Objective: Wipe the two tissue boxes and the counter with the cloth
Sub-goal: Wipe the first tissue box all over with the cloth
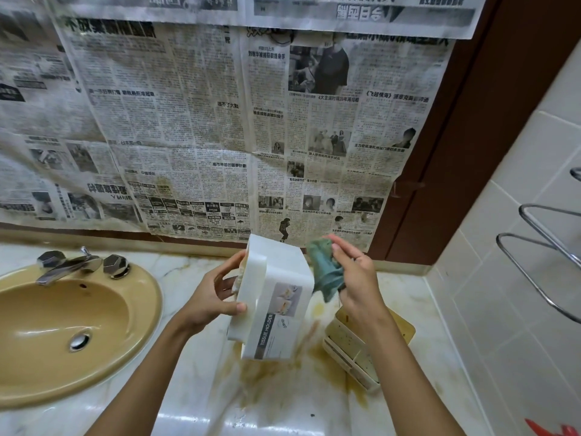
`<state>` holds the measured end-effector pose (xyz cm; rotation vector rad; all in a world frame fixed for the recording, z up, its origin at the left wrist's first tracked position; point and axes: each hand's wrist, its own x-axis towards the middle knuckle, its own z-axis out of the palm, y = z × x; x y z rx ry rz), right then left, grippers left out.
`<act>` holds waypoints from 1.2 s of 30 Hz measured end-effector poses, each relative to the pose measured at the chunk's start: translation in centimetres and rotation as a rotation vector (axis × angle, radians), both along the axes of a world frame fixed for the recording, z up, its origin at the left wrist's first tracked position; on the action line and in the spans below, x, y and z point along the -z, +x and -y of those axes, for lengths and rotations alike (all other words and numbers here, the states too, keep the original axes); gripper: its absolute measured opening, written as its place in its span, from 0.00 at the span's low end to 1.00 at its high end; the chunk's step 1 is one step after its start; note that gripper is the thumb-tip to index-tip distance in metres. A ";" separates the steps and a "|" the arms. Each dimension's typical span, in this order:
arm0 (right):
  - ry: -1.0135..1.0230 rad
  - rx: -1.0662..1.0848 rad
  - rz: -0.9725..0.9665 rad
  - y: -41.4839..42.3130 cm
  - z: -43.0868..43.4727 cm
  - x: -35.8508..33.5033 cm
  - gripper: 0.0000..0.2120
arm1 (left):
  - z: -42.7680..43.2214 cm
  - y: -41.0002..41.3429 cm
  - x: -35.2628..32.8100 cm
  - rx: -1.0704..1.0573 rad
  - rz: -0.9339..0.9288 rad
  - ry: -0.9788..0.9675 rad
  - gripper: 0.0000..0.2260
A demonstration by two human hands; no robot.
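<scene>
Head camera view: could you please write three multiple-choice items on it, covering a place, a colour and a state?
1. Where is the cream tissue box?
A. On the counter, right of the sink.
B. In the sink.
C. Held in the air.

2. What colour is the cloth?
A. Red.
B. White.
C. Green.

3. How is the white tissue box?
A. Flat on the counter.
B. Held up by the left hand.
C. In the sink.

1 A: it sits on the stained counter.
2 C: the cloth in the right hand is teal-green.
3 B: the hand grips its edge, tilted above the counter.
</scene>
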<state>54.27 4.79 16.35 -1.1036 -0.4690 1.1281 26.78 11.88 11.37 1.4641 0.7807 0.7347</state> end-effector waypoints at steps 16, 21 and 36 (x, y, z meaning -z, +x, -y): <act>-0.039 -0.099 0.342 -6.5 3.6 5.1 0.11 | -1.0 2.6 2.5 -0.329 0.121 -0.270 0.39; -0.117 -0.037 0.272 -4.7 3.3 4.3 0.11 | -1.4 2.2 2.2 -0.323 0.058 -0.370 0.39; -0.122 -0.096 0.291 -5.2 5.1 6.2 0.10 | -0.7 3.1 0.9 -0.453 -0.120 -0.879 0.39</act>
